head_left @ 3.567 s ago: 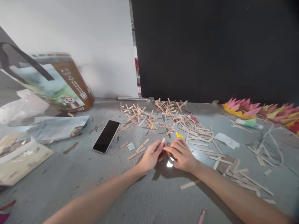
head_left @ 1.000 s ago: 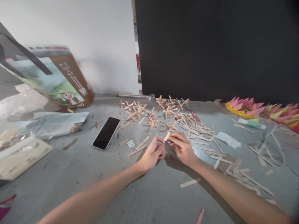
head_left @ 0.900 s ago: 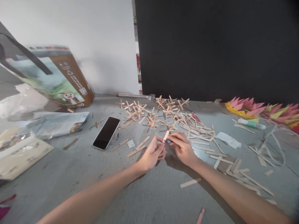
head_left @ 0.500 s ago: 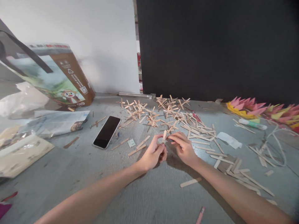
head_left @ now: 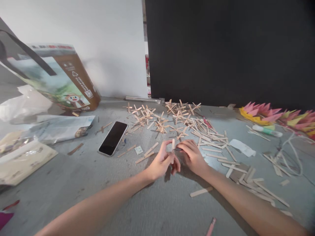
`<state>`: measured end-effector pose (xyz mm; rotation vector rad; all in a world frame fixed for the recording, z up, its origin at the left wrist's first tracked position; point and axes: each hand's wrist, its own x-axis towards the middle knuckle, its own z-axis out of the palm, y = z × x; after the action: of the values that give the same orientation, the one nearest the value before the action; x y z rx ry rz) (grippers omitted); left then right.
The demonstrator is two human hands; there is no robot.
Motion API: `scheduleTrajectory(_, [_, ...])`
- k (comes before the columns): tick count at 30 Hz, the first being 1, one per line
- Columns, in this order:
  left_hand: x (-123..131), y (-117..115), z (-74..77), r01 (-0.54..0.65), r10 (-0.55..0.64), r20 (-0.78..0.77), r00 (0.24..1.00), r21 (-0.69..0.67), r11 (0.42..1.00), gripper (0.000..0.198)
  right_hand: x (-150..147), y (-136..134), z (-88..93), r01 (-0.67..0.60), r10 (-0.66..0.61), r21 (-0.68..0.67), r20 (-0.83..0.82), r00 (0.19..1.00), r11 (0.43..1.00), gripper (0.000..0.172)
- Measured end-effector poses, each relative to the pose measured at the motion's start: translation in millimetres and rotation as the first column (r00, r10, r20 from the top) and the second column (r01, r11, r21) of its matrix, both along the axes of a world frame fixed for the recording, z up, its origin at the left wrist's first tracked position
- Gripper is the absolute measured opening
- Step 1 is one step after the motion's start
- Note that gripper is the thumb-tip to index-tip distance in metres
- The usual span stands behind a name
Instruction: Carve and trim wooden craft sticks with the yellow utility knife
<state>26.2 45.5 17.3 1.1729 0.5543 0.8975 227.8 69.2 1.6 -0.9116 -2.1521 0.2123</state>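
Between thumb and fingers, my left hand holds a short wooden stick upright. My right hand is closed on a small dark object, mostly hidden by the fingers, with its tip beside the stick. Behind both hands lies a heap of crossed wooden sticks. Loose flat sticks spread to the right of it. One single stick lies near my right forearm, and two more lie left of my left hand.
A black phone lies left of the heap. Farther left are a printed bag and plastic packets. At right are a glue tube, white tissue, a cable and pink-yellow paper craft. A pink pencil lies in front.
The lower fingers of my left hand have loosened and spread slightly to the right. The view has shifted a little; my right hand stays close to the stick.
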Motion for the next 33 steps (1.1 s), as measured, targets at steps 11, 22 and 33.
scheduleTrajectory(11, [-1, 2, -4.5, 0.062, -0.062, 0.018, 0.998, -0.003, 0.998, 0.045, -2, -4, 5.1, -0.023, 0.023, -0.010, -0.050, 0.998, 1.000, 0.020])
scheduleTrajectory(22, [5, 8, -17.4, -0.089, 0.086, -0.055, 0.995, -0.051, 0.995, 0.039, -2, -9, 6.7, -0.076, 0.076, -0.011, -0.015, 0.997, 0.997, 0.016])
scheduleTrajectory(33, [2, 9, -15.9, -0.075, 0.068, -0.114, 0.991, -0.056, 0.996, 0.042, -4, -8, 3.7, -0.085, 0.084, -0.016, -0.051, 0.995, 0.996, 0.008])
